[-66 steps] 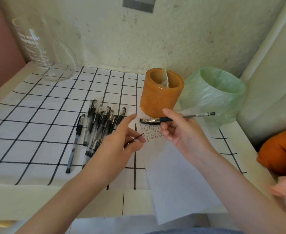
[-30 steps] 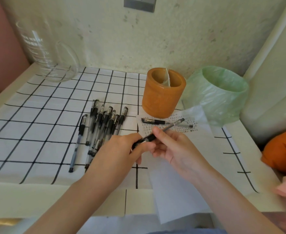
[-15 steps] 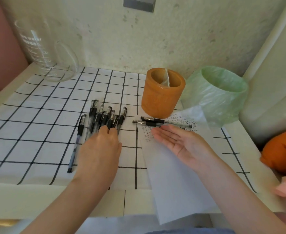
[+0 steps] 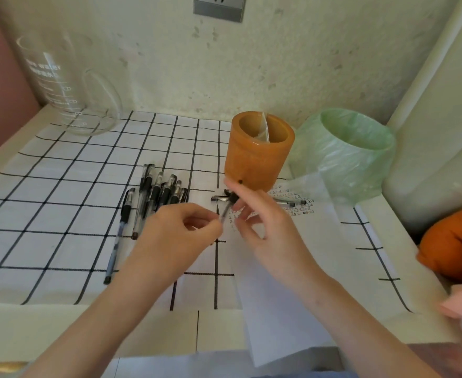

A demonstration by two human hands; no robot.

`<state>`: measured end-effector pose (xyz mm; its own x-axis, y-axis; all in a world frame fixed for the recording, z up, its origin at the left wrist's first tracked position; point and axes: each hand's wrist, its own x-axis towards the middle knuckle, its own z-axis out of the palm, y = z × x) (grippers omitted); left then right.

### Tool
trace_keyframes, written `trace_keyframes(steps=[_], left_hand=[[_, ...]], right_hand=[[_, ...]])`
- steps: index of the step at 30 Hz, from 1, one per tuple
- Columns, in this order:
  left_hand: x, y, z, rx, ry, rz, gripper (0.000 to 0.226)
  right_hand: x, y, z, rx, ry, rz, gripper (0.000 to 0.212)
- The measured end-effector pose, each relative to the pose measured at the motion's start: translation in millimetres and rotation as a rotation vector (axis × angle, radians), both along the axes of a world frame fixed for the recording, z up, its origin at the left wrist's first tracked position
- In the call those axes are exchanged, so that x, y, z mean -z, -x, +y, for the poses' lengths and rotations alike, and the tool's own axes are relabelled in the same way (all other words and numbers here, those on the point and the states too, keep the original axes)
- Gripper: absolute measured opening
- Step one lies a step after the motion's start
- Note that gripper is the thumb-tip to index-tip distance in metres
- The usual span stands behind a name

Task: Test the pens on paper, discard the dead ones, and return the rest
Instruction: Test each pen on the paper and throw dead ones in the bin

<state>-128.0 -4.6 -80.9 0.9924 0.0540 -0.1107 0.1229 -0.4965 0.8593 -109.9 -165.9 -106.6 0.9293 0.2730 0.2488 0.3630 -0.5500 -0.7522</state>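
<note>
Pale, speckled wall with a power socket backs a table spread with a white tablecloth ruled in a black grid. Both hands meet above the near edge of the test paper, sharing one pen held clear of the surface and tilted, black end upward. The left hand pinches its lower, clear end between thumb and curled forefinger; the right hand grips the black upper end with thumb and forefinger, its other fingers loosely spread. Behind the right hand, two more pens lie side by side across the scribbled part of the paper, just in front of the orange pen holder. A cluster of black-capped pens lies on the cloth left of the hands, with a single pen at its left edge reaching nearer the table's front. A bin lined with a green bag stands right of the holder, touching the paper's far corner. A glass measuring jug sits at the back left, and an orange cloth lies off the right edge.
</note>
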Motion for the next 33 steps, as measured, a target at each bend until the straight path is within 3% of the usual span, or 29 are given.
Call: trace_keyframes(steps=[2,6,8,11,13,16,19,24,33], left_hand=[[-1.4,0.7,-4.3,0.074,0.081,0.02,0.008],[-6.7,3.8,-7.7,0.119,0.193,-0.004,0.034],[-2.0,1.6,-4.1,0.075,0.118,-0.096,0.039],[5.3,0.3,0.2,0.127,-0.152,-0.276,0.046],[9.2,1.0,-2.4,0.239,-0.182,-0.295,0.046],[8.6,4.6,-9.2,0.322,-0.092,-0.252,0.007],[11.2,7.2,-12.8,0.306,-0.065,-0.249,0.015],[12.2,9.1,-13.3,0.297,-0.08,-0.277,0.025],[-0.8,8.2,-15.9,0.259,0.194,-0.185,0.023]], right_hand=[[2.4,-1.2,0.8,0.012,0.124,-0.134,0.04],[-4.4,-4.8,-5.0,0.097,0.022,-0.232,0.015],[-12.6,-4.5,-7.5,0.136,-0.222,-0.11,0.007],[-23.0,-1.9,-8.2,0.125,-0.642,0.183,0.011],[-24.1,-0.1,-7.5,0.09,-0.764,0.316,0.014],[-22.4,0.9,-4.6,0.039,-0.75,0.375,0.022],[-22.3,0.9,-3.9,0.026,-0.717,0.379,0.031],[-23.5,1.7,-4.6,-0.015,-0.706,0.432,0.019],[-28.1,0.6,-8.9,-0.033,-0.716,0.465,0.017]])
